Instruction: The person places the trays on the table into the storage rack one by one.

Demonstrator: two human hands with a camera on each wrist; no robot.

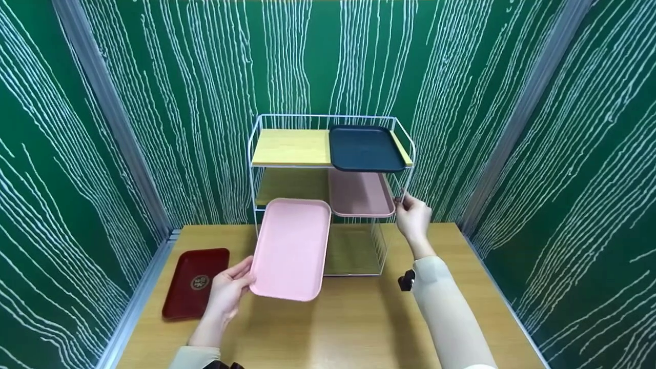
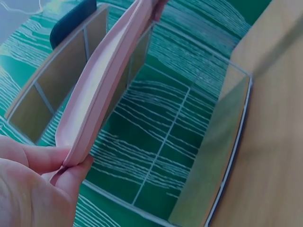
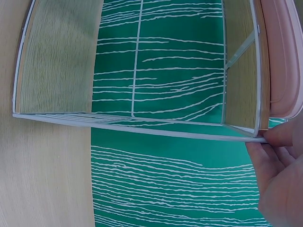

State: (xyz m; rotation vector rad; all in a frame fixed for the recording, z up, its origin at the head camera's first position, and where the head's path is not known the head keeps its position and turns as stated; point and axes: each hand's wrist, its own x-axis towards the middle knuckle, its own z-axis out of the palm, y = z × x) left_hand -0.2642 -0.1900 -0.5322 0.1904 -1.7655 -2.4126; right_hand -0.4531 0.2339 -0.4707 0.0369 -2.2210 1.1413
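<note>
Pink tray [image 1: 292, 246] held up before wire rack [image 1: 292, 156]

A person's left hand [image 1: 228, 288] pinches the tray by its rim near the lower left corner, holding it tilted in front of the rack. The right hand [image 1: 414, 218] grips the rack's wire side near the middle shelf [image 1: 294, 183]. Just left of that grip, a dusky-pink tray [image 1: 359, 192] lies on the middle shelf; above it, a dark tray [image 1: 366, 148] sits on the top shelf [image 1: 292, 143]. A red tray [image 1: 187, 271] rests on the wooden table [image 1: 359, 328], just left of the left hand.
</note>
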